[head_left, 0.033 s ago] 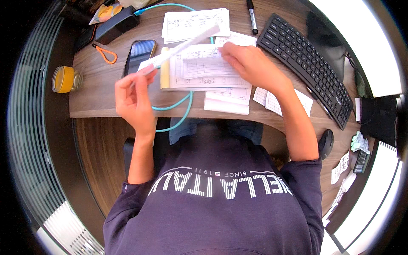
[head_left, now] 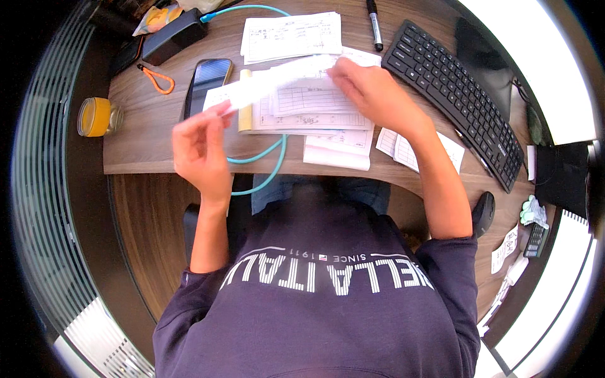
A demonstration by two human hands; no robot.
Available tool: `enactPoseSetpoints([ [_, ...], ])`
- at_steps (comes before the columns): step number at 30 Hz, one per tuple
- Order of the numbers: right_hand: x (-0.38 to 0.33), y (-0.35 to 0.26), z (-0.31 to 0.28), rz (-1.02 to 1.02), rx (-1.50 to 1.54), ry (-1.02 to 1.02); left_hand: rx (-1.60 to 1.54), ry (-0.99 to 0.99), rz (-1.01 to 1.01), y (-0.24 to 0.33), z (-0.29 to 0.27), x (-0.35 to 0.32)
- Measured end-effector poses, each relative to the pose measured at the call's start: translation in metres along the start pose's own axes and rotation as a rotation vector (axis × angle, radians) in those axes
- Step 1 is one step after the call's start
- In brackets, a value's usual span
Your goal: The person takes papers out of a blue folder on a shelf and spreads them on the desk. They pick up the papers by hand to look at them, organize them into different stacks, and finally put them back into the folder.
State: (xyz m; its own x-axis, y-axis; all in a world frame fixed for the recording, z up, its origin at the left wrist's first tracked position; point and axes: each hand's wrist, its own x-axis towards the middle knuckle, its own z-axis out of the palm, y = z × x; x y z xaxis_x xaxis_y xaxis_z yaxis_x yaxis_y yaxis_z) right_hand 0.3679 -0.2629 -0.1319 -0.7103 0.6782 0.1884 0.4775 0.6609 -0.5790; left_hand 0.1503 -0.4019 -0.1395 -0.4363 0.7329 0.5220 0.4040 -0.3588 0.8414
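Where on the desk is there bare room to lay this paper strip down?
Bare wood lies along the near-left desk edge, between the orange loop, the phone and the left hand. The middle is crowded: stacked forms under the right hand, receipts, then the keyboard.

My left hand (head_left: pixel 200 151) holds one end of a long white paper strip (head_left: pixel 277 79) between the fingertips, and my right hand (head_left: pixel 372 91) holds the other end. The strip is lifted above a stack of printed forms (head_left: pixel 309 116) on the wooden desk (head_left: pixel 138 132). A dark phone (head_left: pixel 207 80) lies just beside the stack, a black keyboard (head_left: pixel 457 97) to my right.
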Motion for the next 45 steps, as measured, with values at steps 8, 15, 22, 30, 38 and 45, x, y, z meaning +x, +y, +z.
enactPoseSetpoints([
  [8, -0.003, -0.018, -0.011, -0.156, -0.038, 0.552, 0.328, -0.282, 0.309, -0.010, 0.007, -0.011],
  [15, -0.043, -0.046, 0.028, -0.224, -0.241, 0.235, 0.532, -0.242, 0.494, -0.005, 0.019, -0.012],
  [22, -0.044, -0.042, 0.045, -0.339, -0.260, 0.323, 0.139, -0.248, 0.436, -0.023, 0.010, -0.017],
  [30, -0.046, -0.071, 0.053, -0.349, -0.136, 0.428, -0.254, -0.269, -0.595, 0.028, -0.008, -0.005],
  [38, -0.089, -0.049, 0.021, 0.154, -0.149, 0.507, 0.085, 0.040, -0.523, -0.022, -0.109, 0.033],
  [45, -0.130, -0.034, 0.015, 0.467, -0.258, 0.341, 0.246, 0.122, -0.608, -0.062, -0.149, 0.023],
])
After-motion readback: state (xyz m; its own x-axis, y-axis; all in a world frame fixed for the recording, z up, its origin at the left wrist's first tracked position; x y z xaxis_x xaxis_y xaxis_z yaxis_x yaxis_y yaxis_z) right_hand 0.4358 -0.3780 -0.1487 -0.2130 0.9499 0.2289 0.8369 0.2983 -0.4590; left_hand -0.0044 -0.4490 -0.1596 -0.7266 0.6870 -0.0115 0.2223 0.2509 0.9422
